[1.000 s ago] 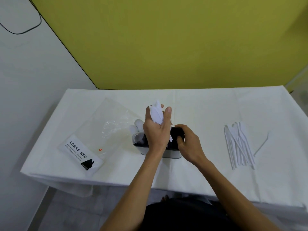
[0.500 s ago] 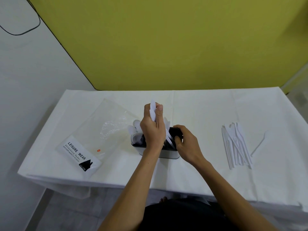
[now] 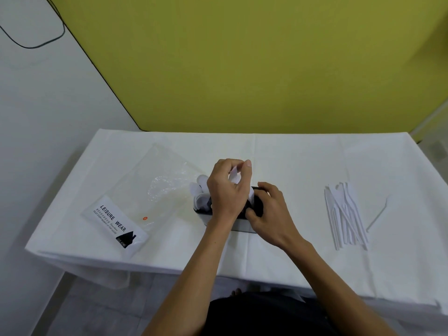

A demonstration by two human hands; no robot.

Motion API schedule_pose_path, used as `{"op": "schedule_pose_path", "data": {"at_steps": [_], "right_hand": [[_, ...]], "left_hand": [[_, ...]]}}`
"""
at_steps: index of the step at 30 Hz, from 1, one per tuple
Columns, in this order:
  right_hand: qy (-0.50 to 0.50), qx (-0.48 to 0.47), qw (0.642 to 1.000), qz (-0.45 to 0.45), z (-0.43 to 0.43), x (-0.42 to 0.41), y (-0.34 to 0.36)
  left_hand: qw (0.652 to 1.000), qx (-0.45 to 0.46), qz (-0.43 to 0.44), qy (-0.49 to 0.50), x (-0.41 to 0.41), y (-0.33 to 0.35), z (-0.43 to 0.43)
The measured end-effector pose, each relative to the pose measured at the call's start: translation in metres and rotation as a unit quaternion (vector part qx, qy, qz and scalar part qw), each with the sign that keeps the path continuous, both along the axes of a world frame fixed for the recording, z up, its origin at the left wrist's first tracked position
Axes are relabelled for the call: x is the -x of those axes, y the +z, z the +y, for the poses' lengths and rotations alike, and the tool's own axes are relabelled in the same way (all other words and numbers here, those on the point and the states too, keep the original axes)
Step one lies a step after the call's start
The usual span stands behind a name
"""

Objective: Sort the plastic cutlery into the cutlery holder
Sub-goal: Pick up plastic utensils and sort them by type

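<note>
Where the white-clothed desk (image 3: 291, 161) begins on the left, a clear plastic bag (image 3: 145, 197) with a printed label lies flat, its near corner close to the desk's edge. Just right of it, near the middle of the desk, stands the cutlery holder (image 3: 240, 225), with white spoons (image 3: 201, 184) upright in its left compartment. The left hand (image 3: 226, 192) is over the holder, its fingers (image 3: 224, 166) and thumb curled tight round a small bundle (image 3: 234, 177) of white cutlery whose lower ends point down into the holder; the hand hides which compartment they enter. The right hand (image 3: 270, 212) grips the holder's dark right end, fingers (image 3: 265, 187) bent over the far rim and thumb on the near side. Well apart to the right, a loose pile (image 3: 346, 214) of white cutlery lies on the cloth, and a single thin clear stick (image 3: 377, 215) lies just beyond it.
</note>
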State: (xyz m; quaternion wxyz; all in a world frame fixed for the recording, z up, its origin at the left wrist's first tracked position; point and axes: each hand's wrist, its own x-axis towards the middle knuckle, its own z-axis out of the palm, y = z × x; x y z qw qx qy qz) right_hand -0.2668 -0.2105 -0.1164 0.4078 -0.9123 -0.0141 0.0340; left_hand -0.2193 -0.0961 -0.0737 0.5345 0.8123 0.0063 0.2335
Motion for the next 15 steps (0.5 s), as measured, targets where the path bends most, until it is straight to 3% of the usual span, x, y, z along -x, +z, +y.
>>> {"op": "schedule_pose_path", "data": {"at_steps": [8, 11, 15], "right_hand": [[-0.049, 0.05, 0.997, -0.022, 0.0, -0.007, 0.002], [-0.088, 0.057, 0.991, -0.082, 0.001, -0.005, 0.013], [-0.102, -0.072, 0.985, -0.118, 0.003, -0.005, 0.047]], "left_hand": [[0.998, 0.028, 0.048, -0.007, -0.004, 0.006, 0.006], [0.996, 0.059, 0.07, 0.006, -0.004, 0.009, 0.005], [0.988, 0.108, 0.105, 0.026, -0.007, 0.011, 0.007]]}}
